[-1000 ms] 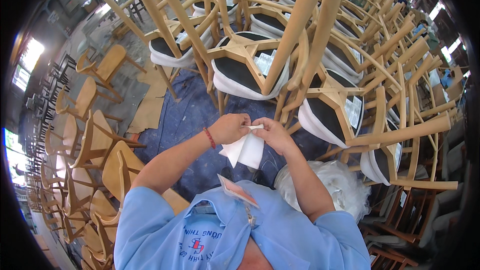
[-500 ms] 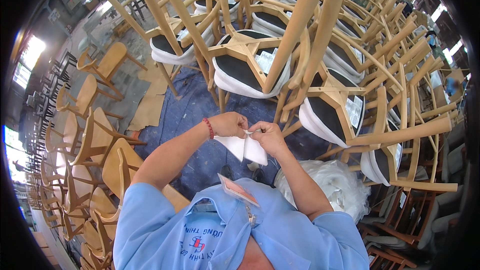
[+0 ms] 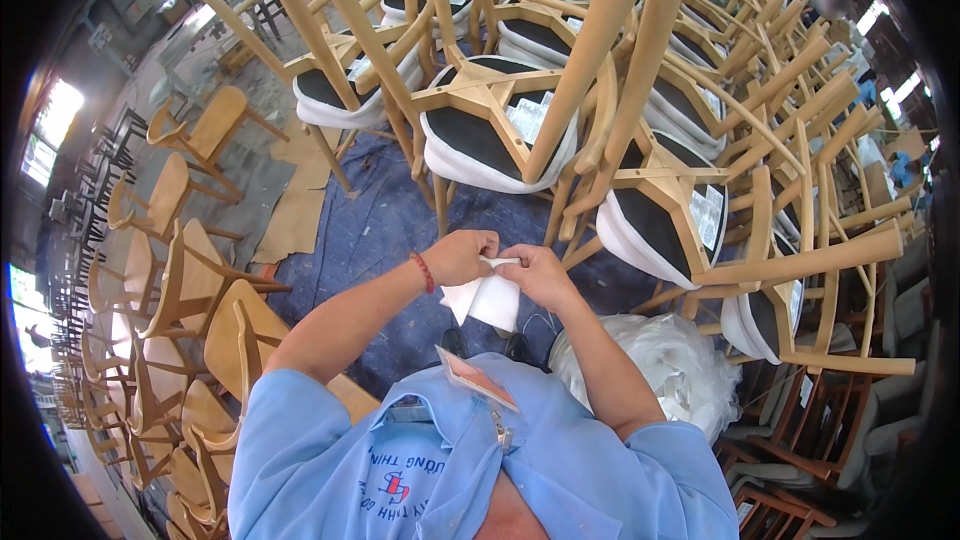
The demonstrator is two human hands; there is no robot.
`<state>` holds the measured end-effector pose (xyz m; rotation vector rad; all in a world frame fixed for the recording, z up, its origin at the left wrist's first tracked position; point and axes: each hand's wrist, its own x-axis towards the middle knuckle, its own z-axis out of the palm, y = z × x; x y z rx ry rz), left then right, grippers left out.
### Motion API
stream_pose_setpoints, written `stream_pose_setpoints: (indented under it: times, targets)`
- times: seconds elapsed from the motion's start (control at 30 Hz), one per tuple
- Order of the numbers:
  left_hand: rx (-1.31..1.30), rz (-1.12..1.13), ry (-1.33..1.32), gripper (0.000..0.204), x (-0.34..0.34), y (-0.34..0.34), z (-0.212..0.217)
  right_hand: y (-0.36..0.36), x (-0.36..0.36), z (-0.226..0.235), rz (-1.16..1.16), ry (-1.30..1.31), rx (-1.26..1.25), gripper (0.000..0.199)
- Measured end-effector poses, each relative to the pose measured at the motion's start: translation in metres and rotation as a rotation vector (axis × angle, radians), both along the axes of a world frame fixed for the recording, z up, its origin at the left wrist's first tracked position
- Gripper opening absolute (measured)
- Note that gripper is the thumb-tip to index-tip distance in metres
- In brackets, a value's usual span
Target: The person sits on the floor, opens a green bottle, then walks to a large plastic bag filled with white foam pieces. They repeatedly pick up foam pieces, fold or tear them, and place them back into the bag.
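Note:
Both hands meet in front of my chest on a white sheet [image 3: 487,298] of thin wrapping material that hangs down from my fingers. My left hand [image 3: 459,256], with a red band at the wrist, pinches its upper left edge. My right hand [image 3: 540,275] grips the upper right edge, fingers curled over it. Just beyond my hands stands an upturned wooden chair [image 3: 500,120] with a black seat underside and white cushion rim, legs pointing up.
Several upturned light-wood chairs [image 3: 700,200] are stacked ahead and to the right. A heap of white plastic wrap [image 3: 660,365] lies at my right hip. Upright wooden chairs [image 3: 190,270] line the left. Blue tarp [image 3: 370,230] covers the floor underfoot.
My hands have dropped slightly and closed together on the top of the white sheet, which hung longer and looser a second ago.

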<state>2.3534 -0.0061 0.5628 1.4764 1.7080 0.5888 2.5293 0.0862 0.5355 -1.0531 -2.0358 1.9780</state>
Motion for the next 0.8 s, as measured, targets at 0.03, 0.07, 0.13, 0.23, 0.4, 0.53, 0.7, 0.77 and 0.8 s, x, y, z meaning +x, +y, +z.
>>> stream_pose_setpoints:
  times: [0.03,0.07,0.13,0.23,0.4,0.53,0.7,0.77,0.8]
  targets:
    - [0.009,-0.004,0.008,0.021,-0.001,-0.001,-0.002,-0.001,-0.001,0.000,0.002,-0.002,0.017,0.026]
    - [0.020,-0.013,0.014,0.022,-0.001,0.000,-0.004,-0.001,0.000,-0.003,0.000,-0.006,0.037,0.025]
    - [0.012,-0.065,-0.078,0.023,-0.005,0.003,-0.005,-0.003,0.000,-0.010,-0.044,0.055,0.035,0.023]
    - [-0.029,-0.109,-0.145,0.024,-0.012,0.001,-0.009,-0.005,-0.001,-0.013,-0.080,0.079,0.058,0.021]
    - [-0.105,-0.084,-0.271,0.023,-0.016,0.000,-0.005,-0.008,0.002,-0.009,-0.116,0.128,-0.013,0.017]
    - [-0.046,-0.047,-0.216,0.017,-0.009,-0.002,-0.005,-0.006,0.006,-0.010,-0.114,0.225,-0.155,0.021]
    - [-0.058,0.014,-0.156,0.013,-0.002,-0.004,0.001,-0.005,0.008,-0.006,-0.051,0.183,-0.197,0.030]
    - [-0.045,0.062,-0.142,0.014,-0.001,-0.006,-0.002,-0.006,0.008,-0.003,0.022,0.074,-0.097,0.032]
    - [-0.020,0.067,-0.129,0.014,0.000,-0.008,-0.004,-0.007,0.008,-0.003,0.029,0.100,-0.076,0.030]
